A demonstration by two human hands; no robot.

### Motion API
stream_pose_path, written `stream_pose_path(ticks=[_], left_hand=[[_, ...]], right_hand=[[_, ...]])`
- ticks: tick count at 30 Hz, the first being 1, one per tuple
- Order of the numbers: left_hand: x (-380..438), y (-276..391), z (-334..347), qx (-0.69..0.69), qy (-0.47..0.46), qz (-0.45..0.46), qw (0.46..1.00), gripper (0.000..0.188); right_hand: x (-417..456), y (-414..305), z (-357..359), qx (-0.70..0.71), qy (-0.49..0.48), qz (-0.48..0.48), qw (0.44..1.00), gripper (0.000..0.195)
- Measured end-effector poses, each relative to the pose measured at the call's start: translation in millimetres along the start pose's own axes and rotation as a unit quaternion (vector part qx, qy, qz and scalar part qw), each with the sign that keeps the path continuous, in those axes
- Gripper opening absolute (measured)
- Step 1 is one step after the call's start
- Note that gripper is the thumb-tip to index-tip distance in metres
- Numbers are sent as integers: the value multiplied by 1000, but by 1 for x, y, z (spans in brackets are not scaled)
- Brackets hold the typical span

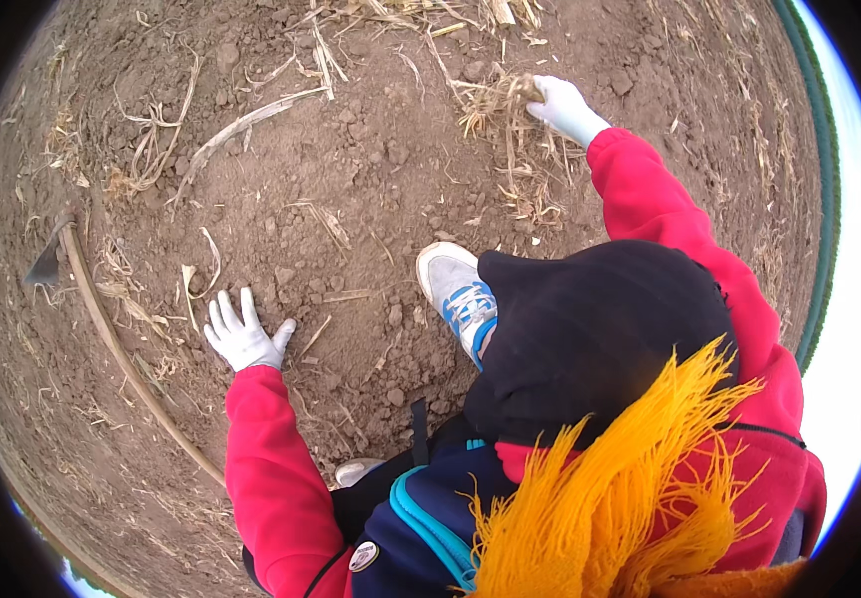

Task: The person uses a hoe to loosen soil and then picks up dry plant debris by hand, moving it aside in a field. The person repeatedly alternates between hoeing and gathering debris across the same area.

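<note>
My left hand (pixel 243 333), in a white glove, is spread with its fingers apart over the brown soil (pixel 370 172). Whether its palm presses on the ground cannot be made out. Nothing is in it. Farther off on the right, my right hand (pixel 563 106), also white-gloved, is closed around the thick end of a clump of dry crop stubble (pixel 496 99). Pale, stringy roots or stalks fan out from that clump. More dry straw (pixel 539 198) lies on the soil just below the right hand. Dry leaf strips (pixel 202 280) lie beside the left fingertips.
A hoe with a long wooden handle (pixel 112 340) and a metal blade (pixel 44 261) lies at the left. Dry stalks (pixel 247 123) are scattered ahead. My grey and blue shoe (pixel 460 291) is planted in the middle. An orange fringed cloth (pixel 595 493) hangs in the foreground.
</note>
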State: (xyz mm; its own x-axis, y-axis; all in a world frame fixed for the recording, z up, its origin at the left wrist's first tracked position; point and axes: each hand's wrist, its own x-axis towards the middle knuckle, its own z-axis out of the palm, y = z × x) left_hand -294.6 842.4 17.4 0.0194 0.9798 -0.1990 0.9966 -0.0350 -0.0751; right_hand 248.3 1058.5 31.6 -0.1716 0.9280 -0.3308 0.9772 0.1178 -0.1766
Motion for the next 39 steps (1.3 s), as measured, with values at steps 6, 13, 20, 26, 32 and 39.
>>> stream_pose_path(ticks=[6, 13, 20, 26, 32, 39], left_hand=[[0, 0, 1, 1, 7, 0, 1000, 97], [0, 0, 2, -5, 23, 2, 1000, 96], [1, 2, 1, -5, 5, -3, 1000, 96], [1, 2, -4, -23, -4, -9, 1000, 94], [3, 7, -11, -19, -20, -32, 999, 91], [4, 4, -13, -52, -56, -47, 996, 89]], right_hand=[[-25, -15, 20, -152, -3, -52, 987, 43], [-26, -15, 8, -14, -38, 5, 999, 30], [-59, -52, 30, -132, -146, -33, 980, 36], [-30, -21, 13, 62, -13, 6, 998, 25], [32, -71, -52, 116, -41, -35, 992, 49], [139, -156, -73, -87, -10, -247, 965, 41]])
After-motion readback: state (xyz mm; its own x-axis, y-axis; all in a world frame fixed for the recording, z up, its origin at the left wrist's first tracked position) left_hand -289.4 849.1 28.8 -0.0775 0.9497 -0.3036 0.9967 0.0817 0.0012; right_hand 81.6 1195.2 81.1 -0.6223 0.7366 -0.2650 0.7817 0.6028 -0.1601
